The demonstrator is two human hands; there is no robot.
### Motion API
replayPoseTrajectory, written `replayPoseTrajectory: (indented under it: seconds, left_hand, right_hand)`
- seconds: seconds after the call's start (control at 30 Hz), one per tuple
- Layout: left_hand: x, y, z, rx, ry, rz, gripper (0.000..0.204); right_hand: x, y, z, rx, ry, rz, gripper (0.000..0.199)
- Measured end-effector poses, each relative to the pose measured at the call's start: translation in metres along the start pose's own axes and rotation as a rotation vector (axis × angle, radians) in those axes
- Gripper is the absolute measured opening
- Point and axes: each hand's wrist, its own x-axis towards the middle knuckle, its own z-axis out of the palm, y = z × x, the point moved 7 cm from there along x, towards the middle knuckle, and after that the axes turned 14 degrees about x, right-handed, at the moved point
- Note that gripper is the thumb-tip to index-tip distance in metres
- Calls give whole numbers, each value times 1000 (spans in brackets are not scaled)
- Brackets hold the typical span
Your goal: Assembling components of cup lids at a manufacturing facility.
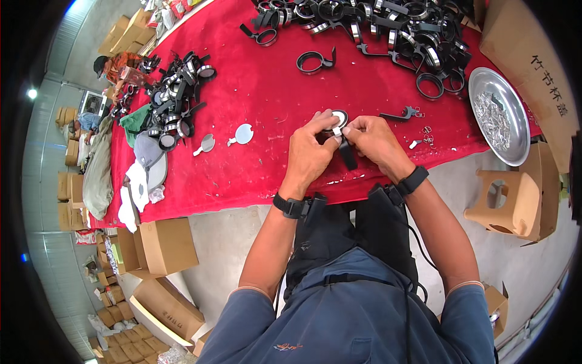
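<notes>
Near the front edge of the red-covered table, my left hand grips a round black cup lid with a strap-like handle, its fingers and thumb on the rim. A white disc sits within the ring. My right hand pinches at the spot where the handle joins the ring; whatever lies between those fingertips is too small to make out. Left of my hands lie two pale round discs with tabs, one bluish and one grey. To the right rest a loose black handle piece and small metal clips.
A heap of black and silver rings covers the far right, with a smaller lid pile at left. A metal tray of small metal pieces stands right, by a cardboard box and a tan stool. Another person works far left.
</notes>
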Motion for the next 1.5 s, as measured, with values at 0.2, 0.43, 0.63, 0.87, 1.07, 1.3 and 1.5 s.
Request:
replayPoseTrajectory:
  seconds: [0.2, 0.43, 0.63, 0.87, 1.07, 1.3, 1.5]
  left_hand:
    - [-7, -10, 1, -300, 134, -174, 53]
    - [-8, -2, -4, -68, 107, -224, 46]
    - [-17, 8, -13, 45, 276, -166, 46]
    - [-22, 8, -10, -52, 314, -217, 47]
    - [-20, 6, -11, -2, 288, -184, 49]
    - [-21, 11, -10, 26, 292, -185, 46]
    - [-22, 12, -6, 14, 316, -184, 40]
  right_hand:
    - [-4, -5, 6, 131, -58, 178, 18]
    - [3, -2, 7, -14, 10, 128, 19]
    - [-3, 9, 5, -79, 147, 12, 24]
    - [-19, -6, 8, -213, 225, -99, 25]
    - [-16, 3, 5, -162, 241, -88, 25]
    - [-19, -5, 8, -259, 244, -190, 25]
    - [-22, -8, 10, -259, 262, -252, 20]
